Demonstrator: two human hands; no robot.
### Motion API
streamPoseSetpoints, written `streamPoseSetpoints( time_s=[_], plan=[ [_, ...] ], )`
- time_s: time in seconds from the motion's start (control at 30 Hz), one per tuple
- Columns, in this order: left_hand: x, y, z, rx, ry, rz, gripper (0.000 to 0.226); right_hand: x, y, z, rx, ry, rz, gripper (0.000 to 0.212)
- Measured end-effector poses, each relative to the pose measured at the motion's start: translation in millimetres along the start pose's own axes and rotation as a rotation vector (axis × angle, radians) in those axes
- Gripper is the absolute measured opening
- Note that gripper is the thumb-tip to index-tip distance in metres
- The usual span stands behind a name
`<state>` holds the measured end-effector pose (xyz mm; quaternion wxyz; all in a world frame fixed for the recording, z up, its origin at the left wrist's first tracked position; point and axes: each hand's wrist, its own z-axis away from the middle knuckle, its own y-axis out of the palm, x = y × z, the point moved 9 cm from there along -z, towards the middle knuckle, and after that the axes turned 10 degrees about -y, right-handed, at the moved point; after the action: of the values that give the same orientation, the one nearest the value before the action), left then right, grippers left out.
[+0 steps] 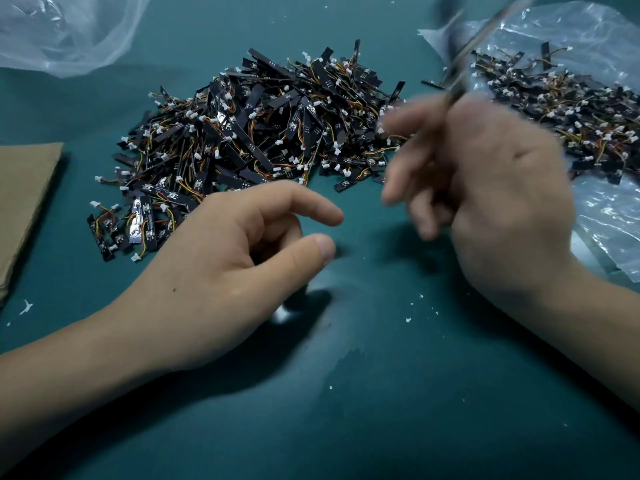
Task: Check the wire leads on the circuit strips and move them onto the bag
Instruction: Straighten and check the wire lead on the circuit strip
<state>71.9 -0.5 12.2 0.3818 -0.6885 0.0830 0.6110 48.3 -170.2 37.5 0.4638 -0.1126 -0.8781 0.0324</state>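
A big pile of black circuit strips (256, 133) with coloured wire leads and white plugs lies on the green table. A second heap of strips (568, 105) rests on a clear plastic bag (609, 216) at the right. My left hand (228, 261) hovers over the table in front of the big pile, fingers loosely curled and holding nothing. My right hand (485, 188) is motion-blurred between the two heaps. It pinches a thin dark circuit strip (481, 46) that streaks up and to the right, over the bag's left edge.
Another clear plastic bag (62, 32) lies crumpled at the back left. A brown cardboard sheet (24, 202) sits at the left edge. Small white scraps (408, 319) dot the green table mat (381, 410) near me.
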Motion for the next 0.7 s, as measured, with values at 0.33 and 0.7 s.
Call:
streamPoseSetpoints(
  time_s=[0.33, 0.7],
  plan=[
    [-4, 8, 3, 0.010, 0.052, -0.244, 0.012, -21, 18, 6, 0.258, 0.108, 0.865, 0.025],
    [-7, 8, 4, 0.013, 0.053, -0.265, 0.013, -19, 10, 9, 0.416, 0.269, 1.373, 0.058]
  ],
)
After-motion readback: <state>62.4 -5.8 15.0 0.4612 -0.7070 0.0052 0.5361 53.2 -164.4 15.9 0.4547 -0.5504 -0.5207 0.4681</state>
